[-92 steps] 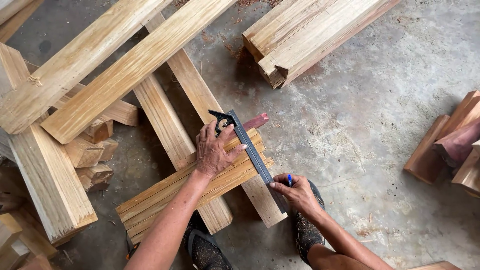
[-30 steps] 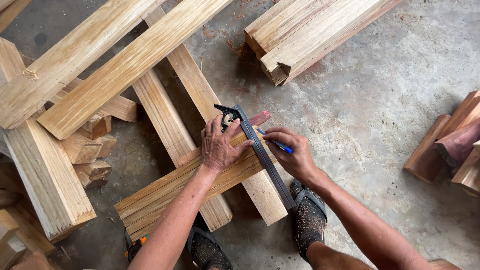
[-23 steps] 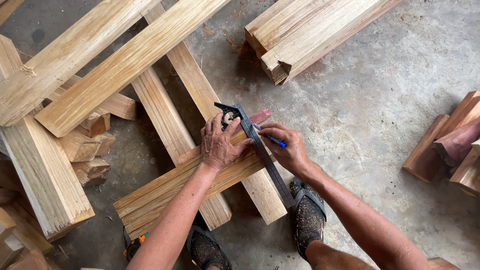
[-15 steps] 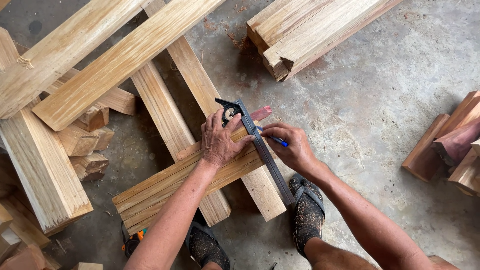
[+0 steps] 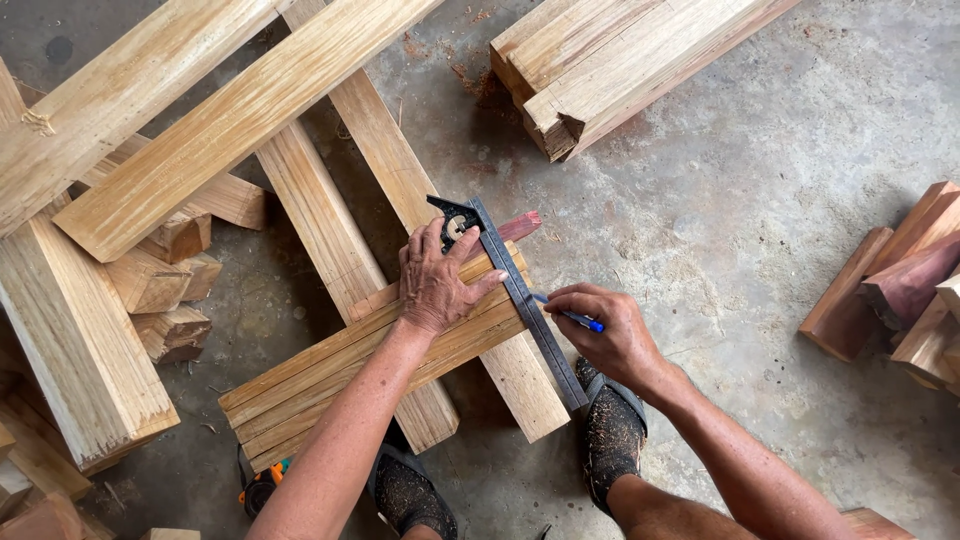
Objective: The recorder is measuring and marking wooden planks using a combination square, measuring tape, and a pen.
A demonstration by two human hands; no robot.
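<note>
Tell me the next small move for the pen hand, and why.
Probably draw the blue pen along the square's blade across the bundled slats. The left hand presses the square flat, and the right hand has the tip at the blade's edge.

The wood strips [image 5: 340, 375] are pale bare wood with rough grain. The square [image 5: 520, 295] has a dull grey metal blade. The pen [image 5: 570, 318] is shiny blue plastic. The floor [image 5: 760, 200] is rough grey concrete.
</note>
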